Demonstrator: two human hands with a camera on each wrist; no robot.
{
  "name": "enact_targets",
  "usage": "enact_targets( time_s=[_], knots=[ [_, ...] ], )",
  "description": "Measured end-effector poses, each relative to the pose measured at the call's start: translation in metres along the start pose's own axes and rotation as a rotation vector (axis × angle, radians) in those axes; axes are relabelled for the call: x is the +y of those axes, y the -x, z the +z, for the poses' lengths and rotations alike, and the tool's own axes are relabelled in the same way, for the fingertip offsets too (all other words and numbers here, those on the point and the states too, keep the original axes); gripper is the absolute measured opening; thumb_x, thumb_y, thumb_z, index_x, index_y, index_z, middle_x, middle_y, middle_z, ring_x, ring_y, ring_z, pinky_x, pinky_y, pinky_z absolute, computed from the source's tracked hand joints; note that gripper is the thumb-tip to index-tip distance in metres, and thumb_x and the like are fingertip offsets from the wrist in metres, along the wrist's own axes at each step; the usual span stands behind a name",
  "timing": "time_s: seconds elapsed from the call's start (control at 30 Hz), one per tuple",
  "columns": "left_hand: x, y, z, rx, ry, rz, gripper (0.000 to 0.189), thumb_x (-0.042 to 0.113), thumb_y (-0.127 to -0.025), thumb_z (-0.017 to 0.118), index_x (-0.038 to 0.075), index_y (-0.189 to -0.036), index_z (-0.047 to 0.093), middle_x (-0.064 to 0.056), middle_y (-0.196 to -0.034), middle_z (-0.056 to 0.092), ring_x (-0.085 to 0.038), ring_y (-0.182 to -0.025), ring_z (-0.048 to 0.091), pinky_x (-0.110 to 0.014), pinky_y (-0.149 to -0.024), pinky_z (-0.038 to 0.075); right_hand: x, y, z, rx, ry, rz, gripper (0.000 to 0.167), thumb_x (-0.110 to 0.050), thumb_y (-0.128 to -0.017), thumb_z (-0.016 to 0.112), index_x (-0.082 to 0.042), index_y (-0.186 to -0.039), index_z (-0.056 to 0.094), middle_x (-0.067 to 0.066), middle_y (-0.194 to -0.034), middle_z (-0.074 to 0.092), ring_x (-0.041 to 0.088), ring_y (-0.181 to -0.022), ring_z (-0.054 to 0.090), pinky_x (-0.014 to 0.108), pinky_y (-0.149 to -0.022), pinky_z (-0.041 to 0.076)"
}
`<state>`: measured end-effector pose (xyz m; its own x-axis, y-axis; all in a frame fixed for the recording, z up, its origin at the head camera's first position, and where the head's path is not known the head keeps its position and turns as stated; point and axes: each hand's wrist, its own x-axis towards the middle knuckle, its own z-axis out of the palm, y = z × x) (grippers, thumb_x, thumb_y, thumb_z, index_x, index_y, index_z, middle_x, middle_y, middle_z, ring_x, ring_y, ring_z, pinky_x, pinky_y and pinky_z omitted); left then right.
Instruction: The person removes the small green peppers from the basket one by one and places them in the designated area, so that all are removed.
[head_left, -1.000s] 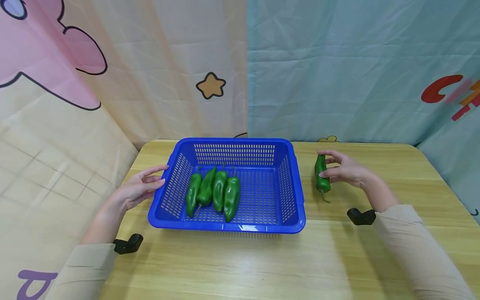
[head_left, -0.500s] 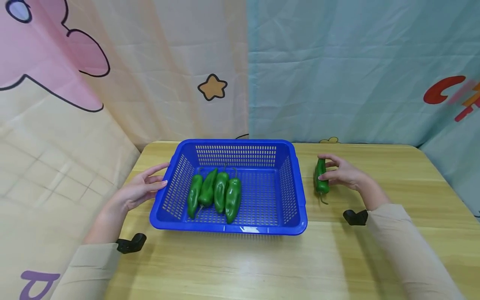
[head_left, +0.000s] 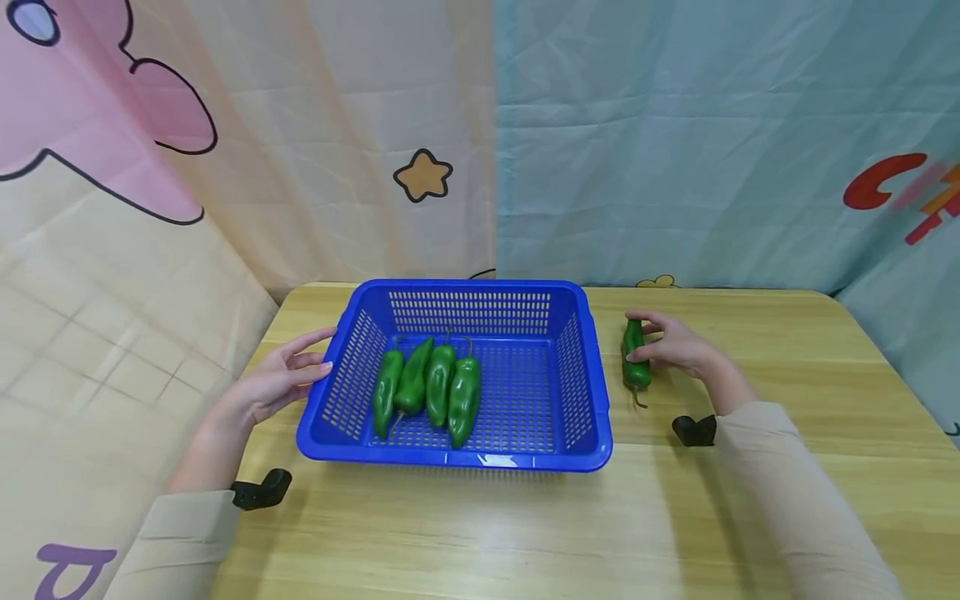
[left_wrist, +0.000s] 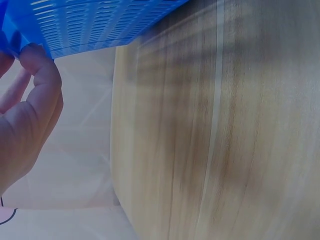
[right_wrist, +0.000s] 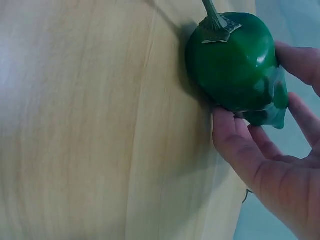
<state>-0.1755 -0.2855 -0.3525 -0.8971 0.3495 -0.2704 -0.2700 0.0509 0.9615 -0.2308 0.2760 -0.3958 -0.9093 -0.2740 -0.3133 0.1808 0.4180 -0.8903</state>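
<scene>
A blue perforated plastic basket (head_left: 517, 459) stands on the wooden table. Several green peppers (head_left: 464, 400) lie side by side in its left half, their tips and stems pointing different ways. My left hand (head_left: 276, 379) holds the basket's left rim between thumb and fingers; the left wrist view shows those fingertips at the rim of the basket (left_wrist: 85, 30). Right of the basket, my right hand (head_left: 678, 346) grips another green pepper (head_left: 636, 373), thumb on one side and fingers on the other. In the right wrist view this pepper (right_wrist: 230, 65) has its stem facing the camera.
The light wooden table (head_left: 465, 533) extends in front and to the right. Printed fabric curtains (head_left: 645, 150) hang behind its far edge and on the left side. A black wrist mount (head_left: 694, 431) sits on the right sleeve, another black mount (head_left: 262, 489) on the left.
My right hand has moved slightly left, bringing the pepper nearer the basket. The left hand stays at the basket's rim, and the peppers inside lie as before.
</scene>
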Motion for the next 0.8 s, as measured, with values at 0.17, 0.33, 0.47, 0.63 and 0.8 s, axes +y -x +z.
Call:
enact_targets(
  time_s=[0.17,0.33,0.47,0.63,0.8],
  knots=[
    [-0.0024,-0.0003,-0.0007,-0.014,0.033,0.002,0.062,0.003,-0.094,0.052,0.012,-0.148,0.021,-0.003,-0.098,0.065,-0.018,-0.084,0.066,-0.03,-0.073,0.056,-0.0002,-0.0032,0.0012,0.004,-0.01,-0.002,0.081,0.0,-0.081,0.068,-0.005,-0.147,0.021,0.031,-0.137,0.019,0.026,-0.091,0.051,0.031,-0.068,0.054],
    [-0.0042,0.0002,-0.0004,-0.017,0.058,0.007,0.059,0.003,-0.094,0.053,0.015,-0.146,0.027,-0.003,-0.098,0.065,-0.017,-0.084,0.066,-0.03,-0.073,0.056,-0.0009,-0.0057,0.003,0.01,-0.039,-0.001,0.081,-0.001,-0.081,0.069,-0.005,-0.146,0.021,0.031,-0.136,0.02,0.025,-0.092,0.05,0.03,-0.069,0.054],
    [-0.0051,0.0,0.0004,-0.026,0.079,0.015,0.055,0.002,-0.094,0.053,0.016,-0.142,0.032,-0.003,-0.098,0.066,-0.017,-0.085,0.066,-0.03,-0.073,0.056,-0.0022,-0.0059,0.005,0.005,-0.037,-0.003,0.08,-0.003,-0.082,0.069,-0.004,-0.146,0.021,0.032,-0.136,0.021,0.028,-0.097,0.05,0.031,-0.072,0.054],
    [-0.0056,-0.0003,0.0003,-0.043,0.095,0.031,0.05,0.001,-0.094,0.052,0.018,-0.138,0.037,-0.003,-0.097,0.066,-0.017,-0.085,0.066,-0.03,-0.073,0.056,-0.0027,-0.0076,0.006,0.006,-0.036,-0.001,0.079,-0.005,-0.083,0.068,-0.004,-0.146,0.022,0.032,-0.136,0.022,0.026,-0.097,0.051,0.032,-0.073,0.054],
    [-0.0052,-0.0012,-0.0005,-0.053,0.095,0.038,0.049,0.001,-0.094,0.051,0.019,-0.138,0.037,-0.003,-0.098,0.066,-0.017,-0.085,0.066,-0.03,-0.072,0.056,-0.0021,-0.0099,0.0059,0.006,-0.033,0.006,0.077,-0.007,-0.084,0.067,-0.006,-0.147,0.022,0.032,-0.138,0.02,0.029,-0.101,0.051,0.033,-0.076,0.054]
  ],
)
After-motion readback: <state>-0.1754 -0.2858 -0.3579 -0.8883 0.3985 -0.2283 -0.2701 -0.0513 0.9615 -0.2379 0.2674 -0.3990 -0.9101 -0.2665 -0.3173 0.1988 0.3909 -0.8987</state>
